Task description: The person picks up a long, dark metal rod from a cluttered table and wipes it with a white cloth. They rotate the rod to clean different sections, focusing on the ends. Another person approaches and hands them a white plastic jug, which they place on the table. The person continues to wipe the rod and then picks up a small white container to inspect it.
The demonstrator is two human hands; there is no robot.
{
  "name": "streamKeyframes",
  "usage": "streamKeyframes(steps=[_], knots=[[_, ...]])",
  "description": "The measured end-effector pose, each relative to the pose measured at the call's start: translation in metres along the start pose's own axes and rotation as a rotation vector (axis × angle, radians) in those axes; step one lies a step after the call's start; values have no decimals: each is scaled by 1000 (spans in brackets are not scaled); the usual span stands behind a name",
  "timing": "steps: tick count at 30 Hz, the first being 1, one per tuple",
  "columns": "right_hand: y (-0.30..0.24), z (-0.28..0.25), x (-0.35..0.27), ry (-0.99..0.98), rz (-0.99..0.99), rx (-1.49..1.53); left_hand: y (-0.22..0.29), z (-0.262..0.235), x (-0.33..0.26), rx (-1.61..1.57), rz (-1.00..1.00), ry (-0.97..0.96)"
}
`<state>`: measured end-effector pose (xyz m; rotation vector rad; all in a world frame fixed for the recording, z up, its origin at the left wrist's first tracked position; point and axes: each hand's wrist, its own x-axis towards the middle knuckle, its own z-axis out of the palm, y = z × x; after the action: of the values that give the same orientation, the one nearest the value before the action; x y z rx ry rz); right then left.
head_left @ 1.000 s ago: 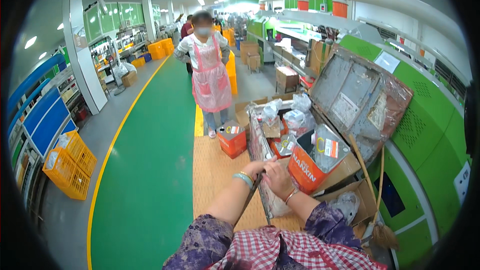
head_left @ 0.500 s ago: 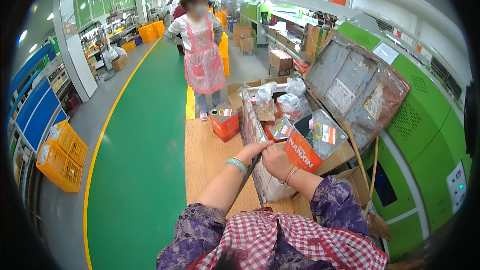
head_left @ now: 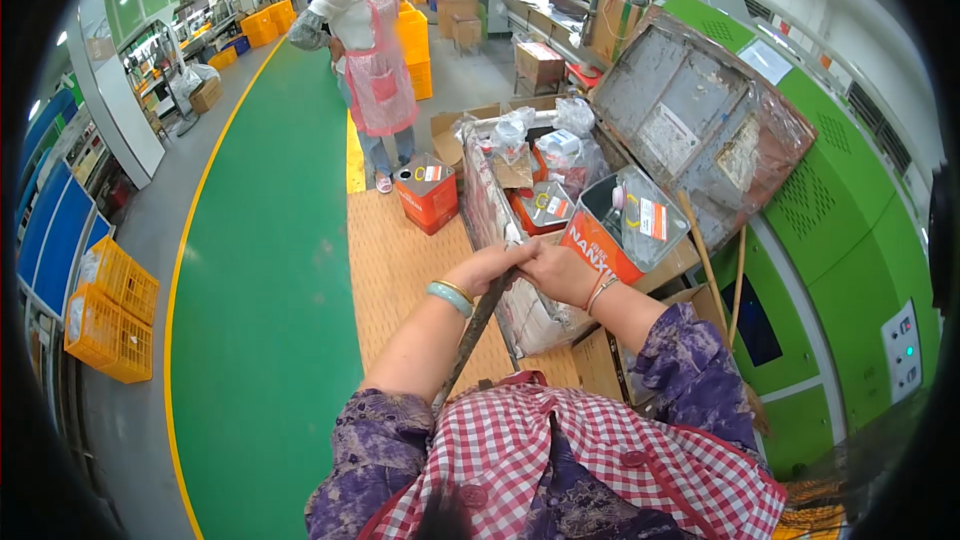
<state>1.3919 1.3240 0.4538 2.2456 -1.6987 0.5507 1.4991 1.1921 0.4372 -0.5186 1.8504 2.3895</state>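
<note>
Both my hands meet in front of me, beside the near rim of a worn, open chest (head_left: 525, 325). My left hand (head_left: 492, 266) is closed around a long dark stick (head_left: 470, 340), which slants down toward my body. My right hand (head_left: 562, 273) presses against the left one with curled fingers, also at the stick's upper part. The stick's far end is hidden. Just beyond my right hand, a tilted orange square tin (head_left: 598, 240) with a grey top rests in the chest. Another orange tin (head_left: 550, 205) and plastic-wrapped containers (head_left: 565, 148) lie farther in.
A second person in a pink apron (head_left: 378, 70) stands ahead. Near them, an orange tin (head_left: 428, 202) sits on the tan floor boards. The chest's raised lid (head_left: 690, 110) leans toward a green machine (head_left: 840, 190). Wooden poles (head_left: 708, 255) stand at right; yellow crates (head_left: 112, 315) at left.
My view has tilted lower. The other person has turned to the right and reaches an arm out. My hands stay together on the stick, and more of its lower length shows.
</note>
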Motion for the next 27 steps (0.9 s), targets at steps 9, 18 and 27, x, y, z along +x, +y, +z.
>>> streamKeyframes(steps=[9, 18, 27], knots=[[-11, 30, -3, -169, 443, 135, -62, -3, 46, 204, 338, 629], [-73, 93, -52, -298, 829, 401, -122, 11, 22, 364, -59, 559], [-110, 99, -82, -489, 806, 452, -194, -12, 49, 736, -204, 474]])
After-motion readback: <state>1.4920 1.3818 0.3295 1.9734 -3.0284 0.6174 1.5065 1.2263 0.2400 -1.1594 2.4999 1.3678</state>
